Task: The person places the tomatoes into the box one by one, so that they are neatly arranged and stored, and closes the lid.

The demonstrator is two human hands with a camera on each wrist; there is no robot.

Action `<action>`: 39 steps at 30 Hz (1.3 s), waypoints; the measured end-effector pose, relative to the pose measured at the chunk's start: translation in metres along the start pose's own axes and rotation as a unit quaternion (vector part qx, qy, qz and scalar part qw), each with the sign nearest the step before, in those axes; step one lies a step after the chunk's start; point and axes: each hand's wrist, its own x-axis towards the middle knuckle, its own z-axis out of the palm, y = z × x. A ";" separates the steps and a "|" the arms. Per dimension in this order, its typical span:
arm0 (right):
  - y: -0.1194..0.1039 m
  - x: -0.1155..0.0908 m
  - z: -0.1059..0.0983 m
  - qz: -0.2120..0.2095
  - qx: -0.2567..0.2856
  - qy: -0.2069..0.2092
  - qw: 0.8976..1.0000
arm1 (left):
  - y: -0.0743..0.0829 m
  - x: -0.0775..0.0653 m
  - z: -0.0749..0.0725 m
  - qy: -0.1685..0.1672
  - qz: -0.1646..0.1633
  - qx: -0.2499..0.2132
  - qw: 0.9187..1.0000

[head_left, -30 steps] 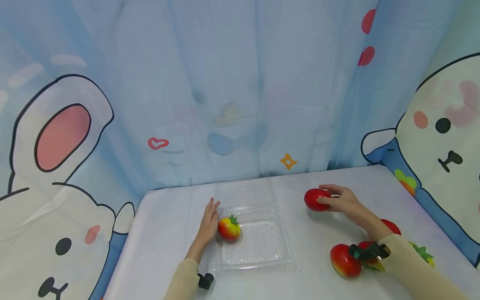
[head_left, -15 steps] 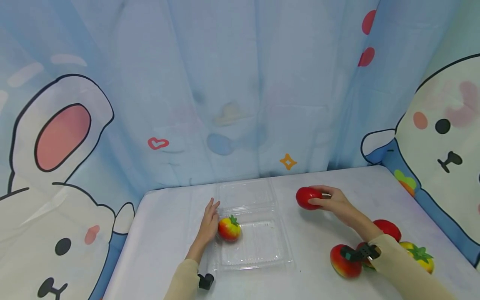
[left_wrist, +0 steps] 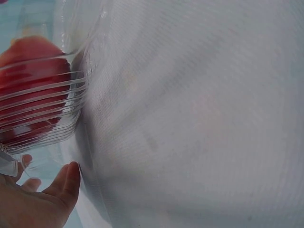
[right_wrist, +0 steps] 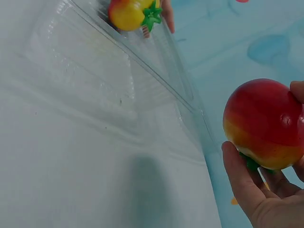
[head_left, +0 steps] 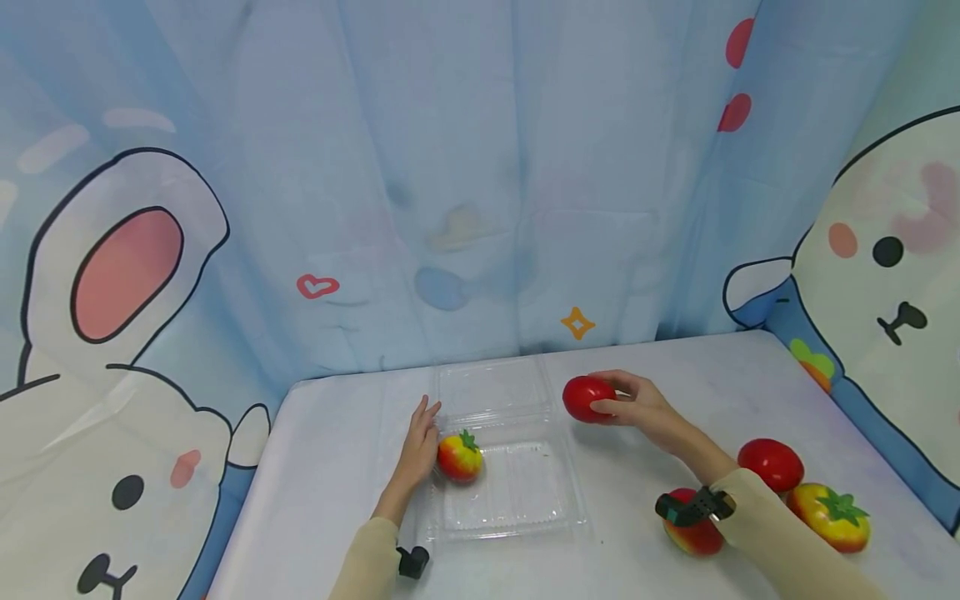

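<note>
My right hand point(head_left: 641, 410) grips a red toy fruit point(head_left: 587, 399) above the table, right of the clear plastic clamshell box point(head_left: 517, 527). In the right wrist view this fruit point(right_wrist: 263, 121) shades to yellow near its green leafy calyx, with the thumb and fingers around it. The box lies open, lid folded back toward the curtain. Inside its left part sits another toy fruit point(head_left: 460, 458), red and yellow with a green calyx. My left hand point(head_left: 418, 450) rests with extended fingers along the box's left side. In the left wrist view, the boxed fruit point(left_wrist: 33, 95) shows through the ribbed wall.
On the right of the white-covered table point(head_left: 622, 533) lie more toy fruits: a red one point(head_left: 771, 465), a yellow-red one point(head_left: 831, 515), and another point(head_left: 697, 537) partly behind the right wrist's camera band point(head_left: 693, 506). A printed blue curtain point(head_left: 480, 183) hangs behind.
My right hand has carried the red toy fruit leftward, closer to the box's lid. The right forearm has uncovered more of the fruits on the right. My left hand has stayed in place.
</note>
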 end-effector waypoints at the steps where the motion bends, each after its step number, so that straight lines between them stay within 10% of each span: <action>1: -0.001 0.000 0.002 -0.003 0.004 -0.001 1.000 | 0.000 0.000 0.000 0.002 0.003 -0.001 1.000; 39: -0.004 -0.002 0.091 -0.024 -0.062 -0.003 0.998 | 0.002 -0.003 0.001 0.001 -0.015 -0.012 1.000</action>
